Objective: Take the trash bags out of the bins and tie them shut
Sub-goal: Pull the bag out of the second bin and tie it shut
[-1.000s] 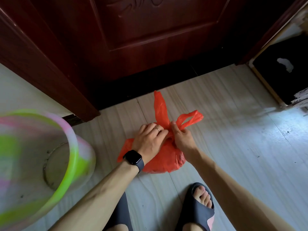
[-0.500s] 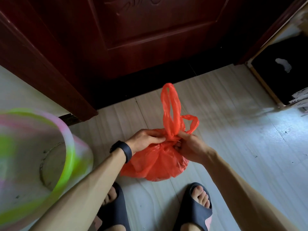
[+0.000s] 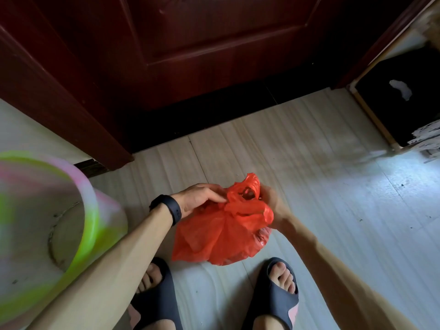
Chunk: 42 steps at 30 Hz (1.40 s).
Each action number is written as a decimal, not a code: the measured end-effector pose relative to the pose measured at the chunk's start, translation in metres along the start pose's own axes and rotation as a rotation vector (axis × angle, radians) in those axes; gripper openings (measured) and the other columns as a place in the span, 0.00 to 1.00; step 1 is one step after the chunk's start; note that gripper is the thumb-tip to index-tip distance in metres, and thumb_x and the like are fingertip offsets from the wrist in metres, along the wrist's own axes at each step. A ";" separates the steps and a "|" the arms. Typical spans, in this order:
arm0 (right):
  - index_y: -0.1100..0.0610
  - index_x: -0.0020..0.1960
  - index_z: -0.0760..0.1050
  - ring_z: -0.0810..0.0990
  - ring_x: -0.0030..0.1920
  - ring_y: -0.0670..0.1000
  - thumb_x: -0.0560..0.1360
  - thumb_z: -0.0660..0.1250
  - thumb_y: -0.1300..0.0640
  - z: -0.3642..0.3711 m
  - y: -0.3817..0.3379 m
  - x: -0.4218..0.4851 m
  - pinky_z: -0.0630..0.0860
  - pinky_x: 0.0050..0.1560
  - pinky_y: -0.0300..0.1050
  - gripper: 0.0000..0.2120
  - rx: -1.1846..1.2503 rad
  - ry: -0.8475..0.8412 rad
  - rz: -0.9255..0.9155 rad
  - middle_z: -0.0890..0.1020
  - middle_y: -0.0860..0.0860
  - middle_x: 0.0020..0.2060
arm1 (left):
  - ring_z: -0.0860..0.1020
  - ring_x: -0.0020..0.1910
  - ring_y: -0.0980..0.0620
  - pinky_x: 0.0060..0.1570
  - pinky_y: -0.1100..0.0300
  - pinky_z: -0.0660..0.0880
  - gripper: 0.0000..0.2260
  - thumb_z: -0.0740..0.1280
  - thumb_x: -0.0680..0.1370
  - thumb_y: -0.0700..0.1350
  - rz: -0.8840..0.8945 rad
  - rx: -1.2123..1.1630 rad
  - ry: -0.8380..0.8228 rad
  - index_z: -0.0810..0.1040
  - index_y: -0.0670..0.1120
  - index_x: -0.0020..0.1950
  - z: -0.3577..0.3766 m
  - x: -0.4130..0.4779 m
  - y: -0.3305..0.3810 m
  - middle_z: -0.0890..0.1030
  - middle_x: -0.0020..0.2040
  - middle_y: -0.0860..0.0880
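A red plastic trash bag [image 3: 214, 236] sits on the pale floor between my feet and the door. Its handles are bunched into a twisted loop at its top [image 3: 247, 194]. My left hand [image 3: 197, 198], with a black watch on the wrist, pinches the bag's neck from the left. From the right, my right hand [image 3: 273, 206] grips the handles, its fingers partly hidden behind the plastic. A pink and green plastic bin [image 3: 50, 225] stands at the left with no bag in it.
A dark red wooden door [image 3: 202, 55] and its frame close off the far side. A black cabinet [image 3: 404, 103] with a mop head beside it stands at the right. My feet in dark slippers [image 3: 278, 296] are just below the bag.
The tall handle loops that stood upright have been pulled down into a tight bunch at the bag's neck. Both hands have shifted slightly while still holding the bag.
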State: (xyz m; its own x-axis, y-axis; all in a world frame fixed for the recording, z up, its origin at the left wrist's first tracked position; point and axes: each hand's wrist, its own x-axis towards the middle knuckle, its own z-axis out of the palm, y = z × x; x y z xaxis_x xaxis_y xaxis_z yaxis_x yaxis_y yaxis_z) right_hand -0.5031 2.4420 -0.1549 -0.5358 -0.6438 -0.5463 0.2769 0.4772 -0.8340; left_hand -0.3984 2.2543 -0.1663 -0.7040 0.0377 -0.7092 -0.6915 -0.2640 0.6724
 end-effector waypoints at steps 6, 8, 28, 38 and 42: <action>0.54 0.41 0.75 0.80 0.31 0.36 0.75 0.68 0.55 0.018 0.007 0.007 0.75 0.34 0.37 0.05 0.164 0.304 -0.032 0.80 0.43 0.29 | 0.79 0.41 0.53 0.43 0.57 0.71 0.05 0.68 0.75 0.51 0.029 -0.099 0.028 0.82 0.52 0.43 0.008 0.001 -0.003 0.83 0.40 0.51; 0.57 0.36 0.70 0.79 0.29 0.47 0.78 0.63 0.53 0.020 -0.002 0.011 0.77 0.36 0.43 0.14 0.399 0.352 -0.004 0.77 0.49 0.27 | 0.81 0.47 0.52 0.47 0.58 0.73 0.05 0.67 0.79 0.50 0.061 -0.108 0.103 0.82 0.53 0.48 0.010 0.004 -0.003 0.84 0.45 0.52; 0.63 0.60 0.77 0.78 0.61 0.60 0.81 0.63 0.50 0.021 0.011 0.009 0.71 0.69 0.59 0.17 0.921 0.043 0.246 0.79 0.62 0.58 | 0.81 0.46 0.48 0.45 0.52 0.75 0.10 0.58 0.81 0.56 0.633 1.093 0.753 0.76 0.53 0.50 0.019 0.011 -0.027 0.82 0.47 0.53; 0.57 0.39 0.72 0.64 0.22 0.42 0.82 0.59 0.53 0.021 0.015 0.004 0.66 0.25 0.34 0.15 1.024 0.104 0.279 0.69 0.48 0.26 | 0.78 0.40 0.46 0.38 0.51 0.76 0.13 0.58 0.83 0.50 0.896 1.394 0.848 0.78 0.46 0.46 -0.007 -0.003 -0.045 0.79 0.40 0.50; 0.55 0.36 0.69 0.59 0.21 0.42 0.83 0.59 0.55 0.009 0.016 -0.008 0.54 0.18 0.34 0.16 0.782 0.209 0.262 0.69 0.48 0.26 | 0.77 0.42 0.45 0.47 0.47 0.75 0.04 0.67 0.75 0.38 0.975 1.686 0.847 0.76 0.46 0.48 -0.028 -0.023 -0.050 0.79 0.44 0.48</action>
State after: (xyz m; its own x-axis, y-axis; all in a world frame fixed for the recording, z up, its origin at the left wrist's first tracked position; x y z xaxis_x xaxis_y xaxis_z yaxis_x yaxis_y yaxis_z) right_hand -0.4873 2.4497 -0.1647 -0.4923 -0.4101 -0.7678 0.8429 -0.0046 -0.5380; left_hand -0.3431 2.2400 -0.1889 -0.9460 -0.0055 0.3241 -0.0240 0.9983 -0.0530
